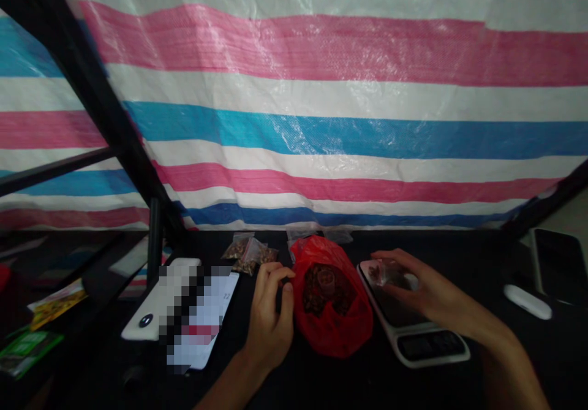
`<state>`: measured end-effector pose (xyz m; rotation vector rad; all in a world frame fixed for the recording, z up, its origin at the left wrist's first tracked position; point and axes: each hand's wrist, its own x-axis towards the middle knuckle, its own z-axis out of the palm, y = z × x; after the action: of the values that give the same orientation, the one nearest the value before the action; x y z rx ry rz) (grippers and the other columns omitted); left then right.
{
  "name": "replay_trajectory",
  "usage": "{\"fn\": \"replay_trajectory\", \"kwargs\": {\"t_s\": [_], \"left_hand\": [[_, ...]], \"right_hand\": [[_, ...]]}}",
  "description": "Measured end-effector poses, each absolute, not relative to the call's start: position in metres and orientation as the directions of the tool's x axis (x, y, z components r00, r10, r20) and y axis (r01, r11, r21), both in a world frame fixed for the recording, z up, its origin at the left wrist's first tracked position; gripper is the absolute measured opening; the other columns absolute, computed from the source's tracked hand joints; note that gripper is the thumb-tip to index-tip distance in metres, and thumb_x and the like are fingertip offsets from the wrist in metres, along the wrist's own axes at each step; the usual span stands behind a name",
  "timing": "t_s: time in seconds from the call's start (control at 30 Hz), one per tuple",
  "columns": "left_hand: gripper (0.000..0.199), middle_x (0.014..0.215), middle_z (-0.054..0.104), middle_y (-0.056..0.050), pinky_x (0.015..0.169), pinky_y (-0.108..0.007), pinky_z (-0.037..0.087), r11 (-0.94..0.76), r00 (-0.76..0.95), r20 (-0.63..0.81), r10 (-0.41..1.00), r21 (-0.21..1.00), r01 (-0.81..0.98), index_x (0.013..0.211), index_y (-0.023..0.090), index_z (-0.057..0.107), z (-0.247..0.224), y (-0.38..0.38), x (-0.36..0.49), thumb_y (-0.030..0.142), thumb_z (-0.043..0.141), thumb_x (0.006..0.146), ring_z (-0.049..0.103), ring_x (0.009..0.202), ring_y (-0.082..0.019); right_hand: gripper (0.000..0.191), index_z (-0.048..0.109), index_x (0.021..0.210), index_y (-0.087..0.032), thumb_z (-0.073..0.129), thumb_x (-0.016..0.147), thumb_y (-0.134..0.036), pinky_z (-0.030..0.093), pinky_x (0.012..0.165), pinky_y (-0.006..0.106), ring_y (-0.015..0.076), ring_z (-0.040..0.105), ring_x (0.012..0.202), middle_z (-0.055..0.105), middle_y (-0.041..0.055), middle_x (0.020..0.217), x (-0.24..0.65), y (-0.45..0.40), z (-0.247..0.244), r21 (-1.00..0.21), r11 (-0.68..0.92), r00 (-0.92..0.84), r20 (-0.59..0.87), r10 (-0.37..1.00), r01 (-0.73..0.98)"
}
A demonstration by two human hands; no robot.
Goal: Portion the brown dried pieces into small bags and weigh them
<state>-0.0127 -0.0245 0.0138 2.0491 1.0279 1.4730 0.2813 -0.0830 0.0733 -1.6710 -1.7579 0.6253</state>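
A red plastic bag (337,339) stands open on the dark table, holding brown dried bits and a small round cup (326,280). Beside its left rim is my left hand (272,315), loosely bent, thumb and forefinger apart; the forefinger's tip meets the bag's edge. My right hand (413,281) reaches over a kitchen scale (399,312) to the right of the bag. Between its thumb and fingers is a small clear plastic bag (383,273) with a few brown bits, low over the scale's plate. My fingers partly cover it.
Several filled small bags (250,254) lie behind my left hand. At left are a white device (151,312), a phone (206,330), and yellow (59,303) and green packets (30,352). A white case (527,301) and dark phone (558,263) lie right. Striped sheeting (321,140) hangs behind.
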Motion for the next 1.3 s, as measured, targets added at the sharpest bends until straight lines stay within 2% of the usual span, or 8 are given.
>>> {"fn": "replay_trajectory", "kwargs": {"t_s": [0.17,0.4,0.57,0.67,0.83,0.97,1.1,1.3], "left_hand": [[0.021,0.103,0.059,-0.007,0.09,-0.035,0.05,-0.63,0.171,0.61,0.774,0.711,0.314,0.1,0.022,0.061,0.016,-0.026,-0.013,0.02,0.04,0.1,0.059,0.103,-0.021],[0.019,0.102,0.058,-0.007,0.09,-0.036,0.05,-0.633,0.173,0.612,0.772,0.713,0.303,0.101,0.022,0.061,0.017,-0.025,-0.014,0.019,0.042,0.1,0.059,0.102,-0.021],[0.019,0.103,0.059,-0.006,0.091,-0.035,0.049,-0.64,0.164,0.622,0.766,0.711,0.29,0.101,0.022,0.061,0.016,-0.025,-0.014,0.018,0.043,0.099,0.059,0.104,-0.021],[0.018,0.103,0.058,-0.007,0.091,-0.036,0.049,-0.633,0.165,0.614,0.772,0.717,0.291,0.101,0.022,0.06,0.016,-0.025,-0.013,0.018,0.042,0.099,0.059,0.104,-0.021],[0.018,0.104,0.057,-0.007,0.09,-0.037,0.05,-0.647,0.187,0.622,0.761,0.704,0.292,0.103,0.022,0.059,0.018,-0.027,-0.014,0.018,0.042,0.1,0.058,0.104,-0.021],[0.018,0.105,0.057,-0.007,0.089,-0.037,0.05,-0.638,0.185,0.613,0.768,0.709,0.301,0.103,0.022,0.059,0.018,-0.028,-0.014,0.018,0.041,0.1,0.058,0.105,-0.022],[0.018,0.105,0.057,-0.007,0.088,-0.036,0.05,-0.642,0.2,0.612,0.766,0.704,0.305,0.104,0.023,0.058,0.017,-0.029,-0.013,0.017,0.041,0.1,0.058,0.105,-0.022],[0.017,0.105,0.057,-0.007,0.088,-0.035,0.05,-0.658,0.186,0.635,0.75,0.689,0.304,0.103,0.022,0.059,0.017,-0.029,-0.013,0.016,0.044,0.099,0.059,0.104,-0.021]], "right_hand": [[0.039,0.063,0.129,-0.031,0.056,0.092,-0.023,0.053,0.092,0.036,0.0223,0.067,0.1,0.071,0.0041,0.114,0.236,-0.079,0.081,-0.63,0.275,-0.226,0.159,0.961,0.726],[0.053,0.058,0.139,-0.034,0.061,0.087,-0.021,0.05,0.1,0.045,0.0268,0.065,0.109,0.071,0.0047,0.119,0.221,-0.072,0.061,-0.543,0.221,-0.179,0.129,0.975,0.81],[0.057,0.056,0.139,-0.033,0.056,0.085,-0.015,0.052,0.095,0.04,0.0232,0.069,0.099,0.074,0.0019,0.109,0.224,-0.071,0.065,-0.568,0.246,-0.201,0.142,0.969,0.785],[0.048,0.058,0.136,-0.031,0.056,0.089,-0.023,0.056,0.085,0.035,0.0216,0.071,0.091,0.076,0.0015,0.103,0.231,-0.074,0.075,-0.618,0.218,-0.169,0.137,0.976,0.756],[0.033,0.068,0.116,-0.026,0.055,0.09,-0.039,0.057,0.09,0.039,0.0275,0.072,0.1,0.077,0.0074,0.111,0.264,-0.08,0.083,-0.647,0.083,-0.031,0.092,0.995,0.758],[0.044,0.067,0.121,-0.026,0.057,0.079,-0.034,0.052,0.102,0.049,0.0322,0.068,0.113,0.073,0.0095,0.123,0.291,-0.083,0.071,-0.556,0.006,0.017,0.036,0.999,0.831],[0.061,0.056,0.138,-0.029,0.059,0.077,-0.037,0.044,0.11,0.056,0.0351,0.057,0.129,0.063,0.01,0.138,0.303,-0.087,0.067,-0.506,0.013,0.052,0.114,0.992,0.862],[0.061,0.055,0.136,-0.031,0.055,0.075,-0.032,0.042,0.113,0.054,0.0349,0.053,0.133,0.058,0.0075,0.142,0.304,-0.092,0.08,-0.533,0.009,0.135,0.231,0.963,0.846]]}}
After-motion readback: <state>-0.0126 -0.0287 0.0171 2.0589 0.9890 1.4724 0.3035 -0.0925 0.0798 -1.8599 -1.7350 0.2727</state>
